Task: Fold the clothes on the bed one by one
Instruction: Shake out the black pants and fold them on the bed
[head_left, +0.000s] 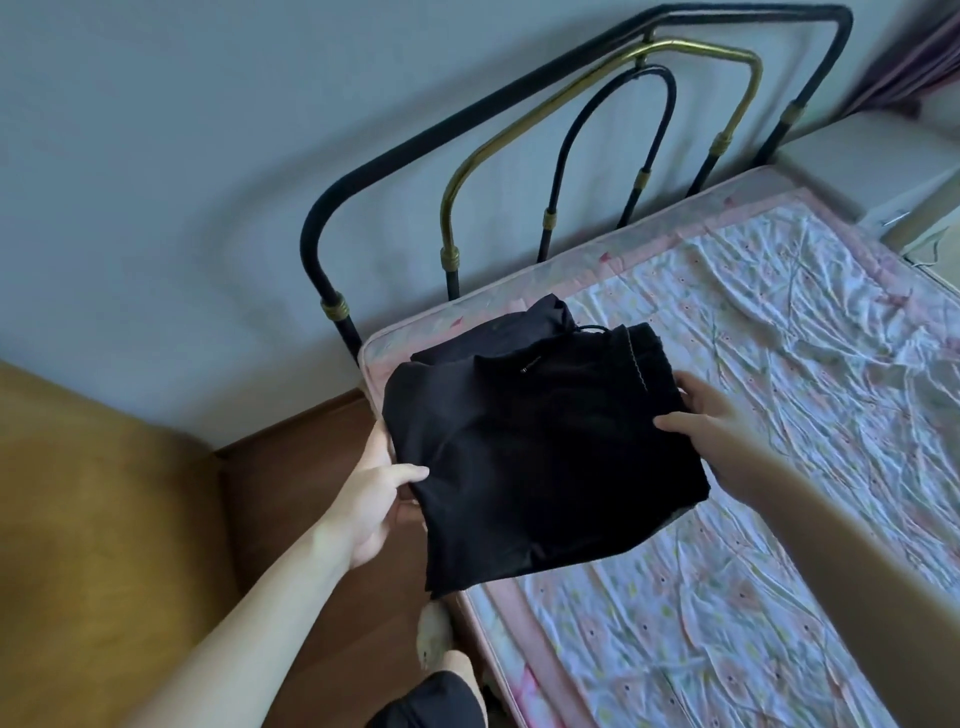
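A folded black garment (540, 457) with a drawstring waistband is held over the near-left corner of the bed (753, 467). My left hand (379, 488) grips its left edge, thumb on top and fingers underneath. My right hand (711, 410) holds its right edge, thumb on top of the cloth and fingers hidden beneath. Under its far end lies another folded black garment (498, 332), near the headboard; whether the two touch I cannot tell.
The mattress carries a crumpled floral sheet (779, 364). A black and brass metal headboard (571, 156) stands against the grey wall. Brown floor (291, 467) and a yellow-brown surface (104, 493) lie to the left. My foot (434, 636) stands by the bed's edge.
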